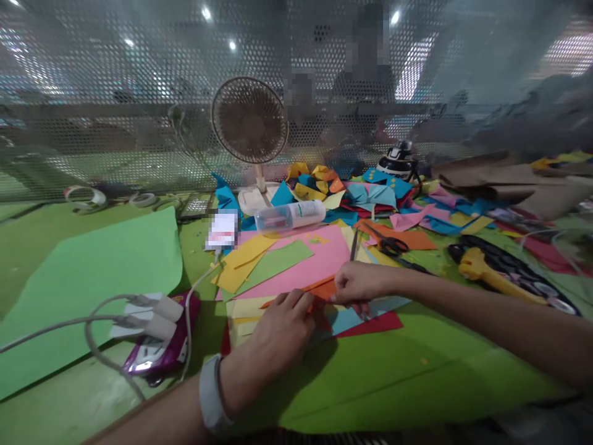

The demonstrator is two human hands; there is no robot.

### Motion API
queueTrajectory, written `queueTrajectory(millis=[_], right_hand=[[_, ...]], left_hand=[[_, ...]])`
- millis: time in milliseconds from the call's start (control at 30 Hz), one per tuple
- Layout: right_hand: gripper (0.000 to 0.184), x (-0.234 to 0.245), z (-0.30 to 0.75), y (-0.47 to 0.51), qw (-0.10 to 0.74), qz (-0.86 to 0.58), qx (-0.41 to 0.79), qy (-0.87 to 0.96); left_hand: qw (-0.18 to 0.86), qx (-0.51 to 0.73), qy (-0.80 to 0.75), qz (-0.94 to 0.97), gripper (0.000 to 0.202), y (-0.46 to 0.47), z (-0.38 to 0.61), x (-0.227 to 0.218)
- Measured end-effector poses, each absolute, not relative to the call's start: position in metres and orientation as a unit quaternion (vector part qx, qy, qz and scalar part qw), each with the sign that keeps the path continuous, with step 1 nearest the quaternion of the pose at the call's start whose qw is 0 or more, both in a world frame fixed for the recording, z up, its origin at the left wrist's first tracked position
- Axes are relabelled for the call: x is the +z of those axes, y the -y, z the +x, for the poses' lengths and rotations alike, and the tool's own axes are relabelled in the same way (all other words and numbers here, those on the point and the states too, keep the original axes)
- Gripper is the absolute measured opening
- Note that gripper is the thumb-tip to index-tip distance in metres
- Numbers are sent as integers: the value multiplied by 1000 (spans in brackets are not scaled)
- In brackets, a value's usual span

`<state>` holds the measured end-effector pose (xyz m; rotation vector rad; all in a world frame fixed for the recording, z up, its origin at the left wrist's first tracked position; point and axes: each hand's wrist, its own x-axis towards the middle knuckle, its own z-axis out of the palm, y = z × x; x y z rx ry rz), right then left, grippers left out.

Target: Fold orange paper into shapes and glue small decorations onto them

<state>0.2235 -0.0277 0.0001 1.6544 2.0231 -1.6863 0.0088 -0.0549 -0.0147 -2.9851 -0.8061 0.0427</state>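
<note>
My left hand [287, 324], with a pale band [214, 395] on its wrist, lies over an orange paper piece [324, 288], its fingers curled down onto it. My right hand [364, 281] is closed at the other end of the orange paper. A thin dark pen-like stick [354, 245] rises from behind its knuckles; its lower end is hidden. Beneath both hands lie cream paper [238, 312], light-blue paper [345, 321] and red paper [393, 321]. Just beyond is a pink sheet [319, 259] with green and yellow strips on it. Black-handled scissors [393, 246] rest past my right wrist.
A fan [250, 120] stands behind a clear bottle [291, 215] and heaped folded paper [319, 179]. Left are a green sheet [115, 259], a purple power strip [160, 346] with cabled plugs, and a phone [222, 230]. A yellow-handled tool [491, 275] lies in a dark tray at right.
</note>
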Motion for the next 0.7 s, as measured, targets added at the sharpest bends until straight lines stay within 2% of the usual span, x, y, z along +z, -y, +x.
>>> queueTrajectory(millis=[167, 367, 567, 700], right_hand=[[35, -2, 225, 16, 58, 528, -552, -643], [34, 0, 242, 15, 43, 561, -575, -594], [24, 3, 247, 19, 4, 552, -580, -599], [31, -3, 233, 19, -13, 522, -575, -630]], left_hand=[[18, 11, 256, -966, 21, 54, 8, -14], [21, 20, 258, -966, 21, 53, 9, -13], [9, 9, 256, -967, 24, 52, 7, -14], [18, 13, 257, -966, 21, 51, 5, -13]])
